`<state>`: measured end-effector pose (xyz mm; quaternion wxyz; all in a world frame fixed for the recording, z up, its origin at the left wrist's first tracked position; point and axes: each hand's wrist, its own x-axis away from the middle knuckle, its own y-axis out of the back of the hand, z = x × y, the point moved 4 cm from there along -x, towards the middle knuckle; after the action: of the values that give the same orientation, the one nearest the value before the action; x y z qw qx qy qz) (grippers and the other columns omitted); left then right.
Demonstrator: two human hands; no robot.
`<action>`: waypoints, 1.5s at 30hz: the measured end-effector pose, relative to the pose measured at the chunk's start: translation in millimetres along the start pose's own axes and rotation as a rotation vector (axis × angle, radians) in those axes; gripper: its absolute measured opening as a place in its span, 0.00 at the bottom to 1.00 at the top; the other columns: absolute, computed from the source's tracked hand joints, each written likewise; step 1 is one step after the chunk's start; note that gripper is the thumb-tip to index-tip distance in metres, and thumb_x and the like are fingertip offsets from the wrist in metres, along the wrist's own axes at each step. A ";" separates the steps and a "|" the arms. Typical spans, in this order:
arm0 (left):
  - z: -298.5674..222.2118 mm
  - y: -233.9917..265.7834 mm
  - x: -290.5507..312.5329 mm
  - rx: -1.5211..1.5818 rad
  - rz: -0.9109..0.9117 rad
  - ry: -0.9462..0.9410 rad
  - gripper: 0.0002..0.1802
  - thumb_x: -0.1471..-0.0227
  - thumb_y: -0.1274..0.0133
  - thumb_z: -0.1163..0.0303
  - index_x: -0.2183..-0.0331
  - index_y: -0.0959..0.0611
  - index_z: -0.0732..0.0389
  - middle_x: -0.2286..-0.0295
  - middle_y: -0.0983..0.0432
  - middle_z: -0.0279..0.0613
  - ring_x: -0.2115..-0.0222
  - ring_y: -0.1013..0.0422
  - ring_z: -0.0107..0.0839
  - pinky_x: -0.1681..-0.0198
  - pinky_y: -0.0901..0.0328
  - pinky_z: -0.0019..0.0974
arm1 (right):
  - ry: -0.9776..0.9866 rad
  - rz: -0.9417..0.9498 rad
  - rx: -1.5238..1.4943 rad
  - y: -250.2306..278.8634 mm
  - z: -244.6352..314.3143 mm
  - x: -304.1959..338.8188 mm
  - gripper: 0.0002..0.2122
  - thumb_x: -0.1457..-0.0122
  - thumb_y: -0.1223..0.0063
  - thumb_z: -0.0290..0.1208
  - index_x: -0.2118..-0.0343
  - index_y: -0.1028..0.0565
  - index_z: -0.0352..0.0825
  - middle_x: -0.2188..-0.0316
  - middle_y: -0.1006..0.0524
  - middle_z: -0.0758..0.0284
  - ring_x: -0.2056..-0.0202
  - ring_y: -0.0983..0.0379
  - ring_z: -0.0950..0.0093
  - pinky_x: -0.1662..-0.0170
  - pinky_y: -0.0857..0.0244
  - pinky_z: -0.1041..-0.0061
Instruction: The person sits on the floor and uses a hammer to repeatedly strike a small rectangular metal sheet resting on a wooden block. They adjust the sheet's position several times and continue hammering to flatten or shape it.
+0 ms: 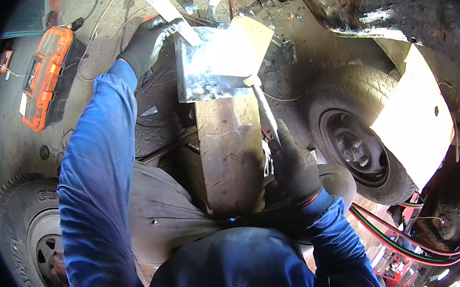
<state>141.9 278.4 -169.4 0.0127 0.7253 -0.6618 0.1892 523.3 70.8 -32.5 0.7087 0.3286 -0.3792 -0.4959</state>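
Left: floor lies open between toolbox and sleeve, crossed by cable.
Middle: metal sheet bars the way.
Right: wheel and panel crowd passage.

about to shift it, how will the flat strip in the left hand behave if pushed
The flat strip looks fairly stiff, since it runs straight past the left hand. Being narrow, it is probably light.

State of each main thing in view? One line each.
Left hand: gloved, gripping metal strip
Right hand: gloved, closed around tool
Metal strip: held, lower end over metal sheet
Tool: tilted, head at metal sheet
Metal sheet: over block, brightly lit
Toolbox: looks closed
Right-side wheel: tyre fitted
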 end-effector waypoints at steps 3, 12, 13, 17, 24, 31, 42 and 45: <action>3.3 6.0 -3.9 0.031 -0.064 0.010 0.15 0.37 0.31 0.67 0.50 0.10 0.59 0.54 0.14 0.33 0.53 0.20 0.26 0.48 0.26 0.34 | -0.050 0.071 0.001 -2.6 4.9 -1.4 0.26 0.28 0.42 0.31 0.29 0.31 0.33 0.54 0.17 0.40 0.56 0.17 0.43 0.56 0.23 0.51; 8.0 15.1 -10.2 -0.021 0.005 -0.035 0.16 0.32 0.35 0.65 0.47 0.12 0.61 0.51 0.14 0.38 0.51 0.19 0.29 0.44 0.26 0.35 | -0.119 0.041 -0.259 6.7 10.3 0.2 0.25 0.26 0.46 0.29 0.28 0.32 0.34 0.53 0.18 0.38 0.53 0.16 0.43 0.53 0.22 0.53; 7.4 14.2 -9.4 -0.025 0.006 -0.030 0.16 0.33 0.35 0.65 0.47 0.12 0.60 0.52 0.14 0.38 0.51 0.19 0.29 0.45 0.26 0.35 | -0.081 0.011 -0.278 6.9 12.3 1.2 0.25 0.25 0.47 0.29 0.28 0.32 0.34 0.52 0.18 0.37 0.53 0.16 0.43 0.52 0.22 0.54; -8.7 -0.2 -0.9 -0.115 0.028 -0.090 0.17 0.33 0.33 0.63 0.48 0.12 0.60 0.55 0.13 0.38 0.53 0.19 0.29 0.47 0.26 0.36 | -0.104 0.103 -0.208 -5.5 12.5 0.4 0.24 0.24 0.48 0.32 0.27 0.32 0.36 0.54 0.18 0.38 0.54 0.15 0.45 0.53 0.23 0.55; -57.9 -72.5 52.5 -1.023 0.191 -0.413 0.19 0.33 0.38 0.61 0.50 0.14 0.65 0.57 0.14 0.54 0.55 0.18 0.46 0.48 0.25 0.46 | -0.171 0.048 -0.244 -13.2 7.5 -3.4 0.20 0.23 0.48 0.35 0.32 0.27 0.38 0.62 0.16 0.43 0.58 0.14 0.47 0.56 0.24 0.55; -39.4 -105.3 63.3 -0.916 0.322 -0.378 0.18 0.35 0.36 0.61 0.53 0.13 0.67 0.59 0.13 0.53 0.56 0.18 0.41 0.48 0.26 0.43 | -0.128 0.043 -0.243 -12.1 5.6 -2.9 0.21 0.23 0.48 0.35 0.31 0.28 0.37 0.56 0.17 0.43 0.52 0.15 0.47 0.52 0.25 0.55; -17.1 -95.0 57.1 -0.868 0.289 -0.299 0.17 0.34 0.39 0.66 0.50 0.12 0.67 0.58 0.11 0.49 0.57 0.18 0.38 0.48 0.26 0.42 | -0.173 0.109 -0.353 -8.3 5.8 -4.0 0.23 0.23 0.49 0.35 0.29 0.30 0.35 0.47 0.18 0.40 0.44 0.18 0.47 0.44 0.26 0.57; -17.9 -99.0 56.5 -0.900 0.248 -0.300 0.18 0.34 0.40 0.63 0.51 0.12 0.66 0.57 0.12 0.52 0.56 0.18 0.44 0.47 0.26 0.44 | -0.183 0.117 -0.377 -4.8 7.3 -5.8 0.23 0.23 0.49 0.34 0.29 0.29 0.34 0.48 0.18 0.40 0.44 0.17 0.50 0.43 0.26 0.59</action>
<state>235.8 241.5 -113.4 0.2067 0.5829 -0.7537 -0.2223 513.5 74.2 -34.2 0.7478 0.1213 -0.3609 -0.5439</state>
